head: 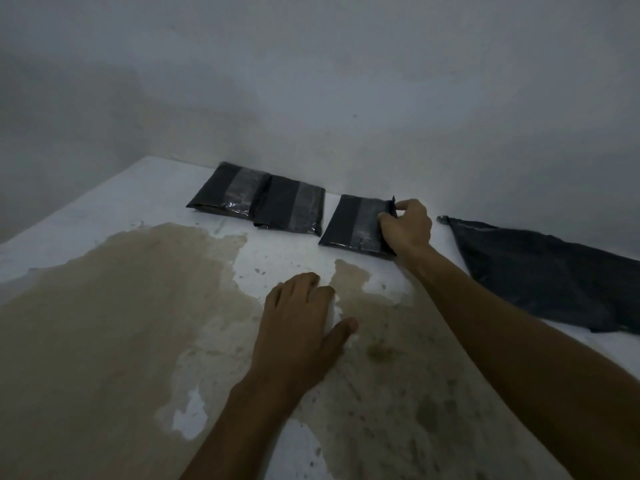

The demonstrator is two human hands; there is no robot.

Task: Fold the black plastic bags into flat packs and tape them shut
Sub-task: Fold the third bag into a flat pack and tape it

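Black unfolded bag [554, 275] lay just right of the taped pack [353, 223], nearer the right hand [407, 225] pinching that pack; left hand [298, 320] rested flat.

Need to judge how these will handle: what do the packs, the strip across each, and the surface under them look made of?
The three packs look like thin black plastic film, matt and slightly creased. The strip across each seems to be clear glossy tape: it catches the light greyish. The surface looks like hard white-painted material, perhaps cement, with brown stains; I can't tell for sure. The right hand pinches the nearest pack's edge.
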